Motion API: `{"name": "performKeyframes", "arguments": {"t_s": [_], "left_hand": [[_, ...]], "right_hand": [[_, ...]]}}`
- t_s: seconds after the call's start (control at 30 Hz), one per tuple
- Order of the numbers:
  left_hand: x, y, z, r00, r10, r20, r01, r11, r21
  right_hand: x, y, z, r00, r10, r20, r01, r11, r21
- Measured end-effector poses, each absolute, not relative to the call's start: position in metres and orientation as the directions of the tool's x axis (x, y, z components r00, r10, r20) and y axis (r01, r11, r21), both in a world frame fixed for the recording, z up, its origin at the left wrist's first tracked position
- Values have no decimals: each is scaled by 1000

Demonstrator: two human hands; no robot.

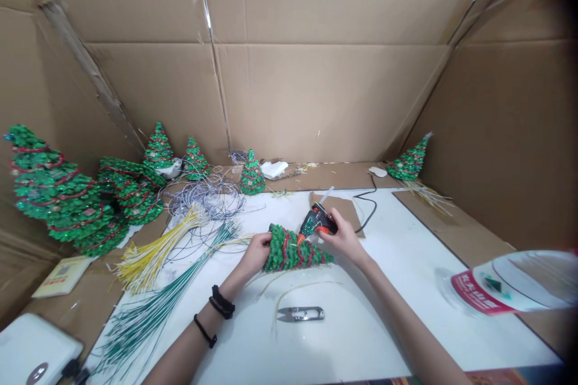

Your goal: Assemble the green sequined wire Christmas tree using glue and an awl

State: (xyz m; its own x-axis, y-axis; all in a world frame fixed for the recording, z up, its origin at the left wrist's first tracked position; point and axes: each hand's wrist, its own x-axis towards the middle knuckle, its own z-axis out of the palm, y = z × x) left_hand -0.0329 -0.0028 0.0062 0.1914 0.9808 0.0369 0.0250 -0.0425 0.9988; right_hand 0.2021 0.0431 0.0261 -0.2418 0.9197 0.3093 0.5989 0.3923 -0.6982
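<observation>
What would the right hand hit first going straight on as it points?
Right hand: likely the tree lying at the nozzle of its glue gun; depth there is hard to judge.

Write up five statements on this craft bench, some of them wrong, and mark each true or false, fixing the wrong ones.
1. The right hand holds a glue gun. True.
2. The left hand grips the plastic bottle. False: it holds the base end of a small green tree lying on its side.
3. The metal snips lie nearer the person than that tree. True.
4. Black bands circle both wrists. False: they show only on the left one.
5. The yellow stems lie beside the bottle. False: they are at the left, and the bottle is at the far right.
</observation>
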Motion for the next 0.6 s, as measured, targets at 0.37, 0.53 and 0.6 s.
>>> {"name": "performKeyframes", "arguments": {"t_s": [0.37, 0.53, 0.6], "left_hand": [[-30, -3, 1, 145, 989, 14, -5, -14, 1000], [-30, -4, 2, 125, 992, 22, 2, -22, 1000], [-30, -4, 3, 120, 993, 19, 3, -20, 1000]], "right_hand": [[202, 43, 23, -245, 926, 289, 610, 378, -696], [200, 43, 23, -228, 924, 306, 616, 380, -690], [201, 42, 24, -236, 921, 309, 611, 388, -690]]}}
